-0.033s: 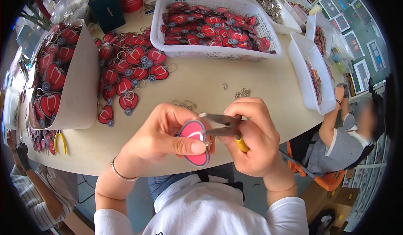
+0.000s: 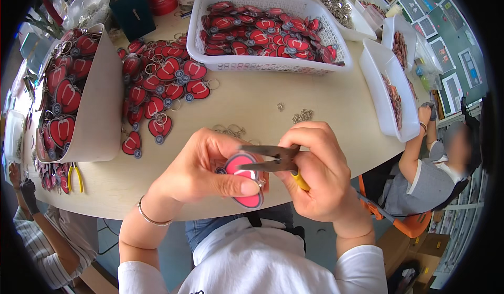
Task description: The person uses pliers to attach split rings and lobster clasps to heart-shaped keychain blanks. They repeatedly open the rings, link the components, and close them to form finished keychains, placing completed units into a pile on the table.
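Note:
My left hand (image 2: 202, 170) pinches a red heart-shaped keyring charm (image 2: 242, 184) between thumb and fingers, just over the near edge of the beige table (image 2: 252, 102). My right hand (image 2: 323, 176) grips a pair of pliers with yellow handles (image 2: 268, 158). The pliers' dark jaws point left and meet the charm's upper edge by a small metal ring. Both hands touch around the charm.
A loose pile of red charms (image 2: 160, 92) lies left of centre, with more in a white basket (image 2: 273, 65) behind and a cardboard tray (image 2: 102, 110) at left. Small metal rings (image 2: 303, 116) dot the table. White trays (image 2: 386, 89) stand right. Other people sit at right (image 2: 430, 178) and lower left (image 2: 37, 231).

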Demonstrator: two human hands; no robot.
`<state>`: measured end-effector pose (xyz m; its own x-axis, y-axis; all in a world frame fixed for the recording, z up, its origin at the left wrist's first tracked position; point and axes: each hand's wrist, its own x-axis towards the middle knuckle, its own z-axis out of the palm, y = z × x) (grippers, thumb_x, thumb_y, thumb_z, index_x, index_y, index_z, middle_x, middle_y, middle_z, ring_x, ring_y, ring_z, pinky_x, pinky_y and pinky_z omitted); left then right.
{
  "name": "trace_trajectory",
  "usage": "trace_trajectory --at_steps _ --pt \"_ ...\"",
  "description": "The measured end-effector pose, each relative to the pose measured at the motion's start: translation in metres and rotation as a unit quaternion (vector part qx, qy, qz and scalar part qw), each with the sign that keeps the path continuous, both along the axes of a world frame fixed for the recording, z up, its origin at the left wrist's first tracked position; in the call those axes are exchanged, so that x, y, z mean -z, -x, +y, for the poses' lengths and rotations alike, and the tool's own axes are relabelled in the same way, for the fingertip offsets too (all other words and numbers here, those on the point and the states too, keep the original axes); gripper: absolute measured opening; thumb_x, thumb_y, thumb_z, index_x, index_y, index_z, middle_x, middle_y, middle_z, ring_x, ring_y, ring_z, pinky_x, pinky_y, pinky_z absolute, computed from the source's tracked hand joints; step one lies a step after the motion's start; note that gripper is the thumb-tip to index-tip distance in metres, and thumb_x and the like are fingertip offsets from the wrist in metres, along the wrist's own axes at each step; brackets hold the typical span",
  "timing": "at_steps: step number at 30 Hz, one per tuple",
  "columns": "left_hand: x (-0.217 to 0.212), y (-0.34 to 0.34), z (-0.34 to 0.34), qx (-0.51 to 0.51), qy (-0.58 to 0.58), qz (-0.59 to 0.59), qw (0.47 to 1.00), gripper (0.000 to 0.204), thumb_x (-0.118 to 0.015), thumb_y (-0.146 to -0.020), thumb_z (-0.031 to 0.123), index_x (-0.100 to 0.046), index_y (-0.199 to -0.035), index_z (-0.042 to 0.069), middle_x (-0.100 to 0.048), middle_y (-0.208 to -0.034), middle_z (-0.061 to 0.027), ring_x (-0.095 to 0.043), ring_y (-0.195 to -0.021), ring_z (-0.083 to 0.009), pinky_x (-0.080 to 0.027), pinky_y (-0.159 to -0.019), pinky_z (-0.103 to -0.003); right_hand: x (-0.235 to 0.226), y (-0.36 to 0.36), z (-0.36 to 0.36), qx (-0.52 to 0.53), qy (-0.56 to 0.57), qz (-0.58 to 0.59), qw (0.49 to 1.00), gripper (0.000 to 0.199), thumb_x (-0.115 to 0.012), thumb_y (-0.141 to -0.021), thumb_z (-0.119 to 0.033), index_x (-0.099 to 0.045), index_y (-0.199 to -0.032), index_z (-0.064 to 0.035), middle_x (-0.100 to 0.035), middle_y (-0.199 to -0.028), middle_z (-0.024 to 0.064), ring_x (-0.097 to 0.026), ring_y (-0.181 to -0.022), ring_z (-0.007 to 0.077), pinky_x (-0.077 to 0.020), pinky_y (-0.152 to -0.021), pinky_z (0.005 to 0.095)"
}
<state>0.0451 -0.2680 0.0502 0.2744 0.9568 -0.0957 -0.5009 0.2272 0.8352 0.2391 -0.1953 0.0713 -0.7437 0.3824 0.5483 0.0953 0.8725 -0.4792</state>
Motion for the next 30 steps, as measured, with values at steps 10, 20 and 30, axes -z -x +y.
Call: trace_trajectory --at_steps 10,20,30 --pt "0.006 -0.002 0.0 -0.05 -0.229 0.234 0.944 0.024 -0.083 -0.064 0.01 -0.067 -0.073 -0.005 -0.066 -0.072 -0.0156 -0.065 -0.064 -0.0234 -0.051 -0.06 -0.03 -0.003 0.003 -0.001 -0.009 -0.044 -0.051 0.998 0.029 -0.068 -0.056 0.011 -0.048 -0.075 0.0026 -0.054 -0.095 0.015 -0.054 -0.082 0.0334 -0.0455 -0.069 0.0406" --pt "0.031 0.0 -0.001 0.0 -0.011 -0.163 0.987 0.022 -0.074 -0.076 0.013 -0.064 -0.083 -0.005 -0.065 -0.082 -0.0146 -0.059 -0.069 -0.0143 -0.044 -0.057 -0.023 0.013 0.011 0.009 -0.061 -0.026 0.059 0.996 0.02 -0.064 -0.055 0.006 -0.053 -0.071 0.0021 -0.054 -0.097 0.0112 -0.054 -0.087 0.0277 -0.0401 -0.073 0.039" --pt "0.028 -0.001 -0.001 0.016 0.01 -0.188 0.982 0.021 -0.074 -0.077 0.015 -0.063 -0.077 -0.003 -0.063 -0.08 -0.0149 -0.058 -0.074 -0.0163 -0.042 -0.062 -0.026 0.025 0.01 0.015 -0.083 -0.007 0.099 0.992 0.022 -0.065 -0.054 0.007 -0.051 -0.07 0.0016 -0.055 -0.098 0.0125 -0.055 -0.084 0.0303 -0.0431 -0.071 0.0398"
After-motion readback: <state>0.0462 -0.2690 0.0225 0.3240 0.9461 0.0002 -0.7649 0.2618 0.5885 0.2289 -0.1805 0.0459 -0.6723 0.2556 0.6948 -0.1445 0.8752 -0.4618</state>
